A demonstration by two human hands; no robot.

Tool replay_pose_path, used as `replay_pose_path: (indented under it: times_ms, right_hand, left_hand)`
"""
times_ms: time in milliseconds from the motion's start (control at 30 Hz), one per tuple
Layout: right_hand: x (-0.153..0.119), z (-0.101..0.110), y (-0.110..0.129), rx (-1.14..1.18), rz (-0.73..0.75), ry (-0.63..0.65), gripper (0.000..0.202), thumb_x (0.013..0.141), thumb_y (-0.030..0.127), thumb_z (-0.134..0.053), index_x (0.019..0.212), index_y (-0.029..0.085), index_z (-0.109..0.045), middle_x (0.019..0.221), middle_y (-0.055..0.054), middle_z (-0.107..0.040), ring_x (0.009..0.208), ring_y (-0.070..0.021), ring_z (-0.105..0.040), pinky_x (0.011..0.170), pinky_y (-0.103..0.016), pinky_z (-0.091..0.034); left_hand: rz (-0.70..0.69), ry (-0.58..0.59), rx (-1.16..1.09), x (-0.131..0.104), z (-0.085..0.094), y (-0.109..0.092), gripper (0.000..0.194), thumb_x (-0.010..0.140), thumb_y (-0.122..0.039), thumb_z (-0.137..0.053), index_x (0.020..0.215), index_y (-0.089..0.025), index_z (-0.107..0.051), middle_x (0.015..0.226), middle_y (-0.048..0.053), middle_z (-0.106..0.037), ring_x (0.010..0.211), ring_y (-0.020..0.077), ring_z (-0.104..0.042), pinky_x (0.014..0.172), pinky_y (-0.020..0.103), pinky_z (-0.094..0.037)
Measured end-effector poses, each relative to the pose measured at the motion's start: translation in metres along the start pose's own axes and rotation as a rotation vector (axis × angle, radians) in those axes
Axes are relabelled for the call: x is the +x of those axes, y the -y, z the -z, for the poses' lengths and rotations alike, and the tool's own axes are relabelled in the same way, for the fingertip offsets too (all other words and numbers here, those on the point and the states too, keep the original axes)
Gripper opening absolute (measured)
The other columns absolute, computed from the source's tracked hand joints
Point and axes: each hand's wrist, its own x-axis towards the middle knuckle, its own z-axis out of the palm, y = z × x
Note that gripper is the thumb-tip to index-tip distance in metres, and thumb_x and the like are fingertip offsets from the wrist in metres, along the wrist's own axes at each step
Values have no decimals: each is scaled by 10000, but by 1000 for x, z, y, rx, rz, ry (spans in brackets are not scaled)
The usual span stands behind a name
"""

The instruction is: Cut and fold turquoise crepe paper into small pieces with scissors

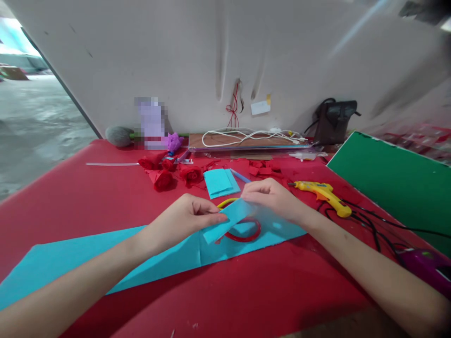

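Two hands meet at the middle of the frame over a small strip of blue crepe paper (pixel 228 219). The left hand (pixel 185 217) pinches the strip's lower-left end between thumb and fingertips; the right hand (pixel 273 197) pinches its upper-right end, fingers curled down over the edge. Both grips are narrow and closed on the paper, which is held just above the table.

The strip's long axis runs on a diagonal, from lower left near the left thumb up toward the right fingers, so it points to the upper right of the frame. Doing this step well seems to call for an even, light pull along that diagonal, both pinches close to the ends, since thin crepe would probably tear or crumple if one hand tugged harder.

Beneath the strip lies a large blue sheet (pixel 105 256), stretching to the lower left, with a red ring (pixel 243 232) resting on it and a yellow loop (pixel 225 203) beside that. Farther up, a folded blue stack (pixel 220 182) lies near several red paper roses (pixel 164 179). To the right sits a yellow glue gun (pixel 326 195) and a green board (pixel 394 180), all on the red tabletop (pixel 88 197).
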Motion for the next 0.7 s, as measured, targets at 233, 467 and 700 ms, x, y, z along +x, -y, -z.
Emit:
replay_pose_path:
  times_ms: [233,467,700]
  right_hand:
    - [1,16,4,-35,1,-58,212,753,263,-516,601,129,-576,638,-10,-547,607,-96,-479,584,-238,-357]
    - [-5,1,5,-246,133,118,248,781,373,-515,803,159,-639,728,1,-598,665,-92,-509,602,-206,-369]
    - [-10,-1,7,-107,-43,440,279,805,347,-485,692,141,-635,485,45,-434,431,-49,-427,430,-180,-311]
  left_hand:
    - [19,7,44,1,-3,-6,304,736,-429,-565,646,-148,-639,593,-5,-603,547,85,-489,495,167,-401]
    - [1,51,86,6,-10,9,317,721,-431,-562,630,-130,-598,514,-45,-455,479,55,-360,447,166,-295]
    - [-41,88,171,3,-13,6,363,748,-434,-533,546,-132,-512,475,-68,-321,457,42,-240,418,163,-222]
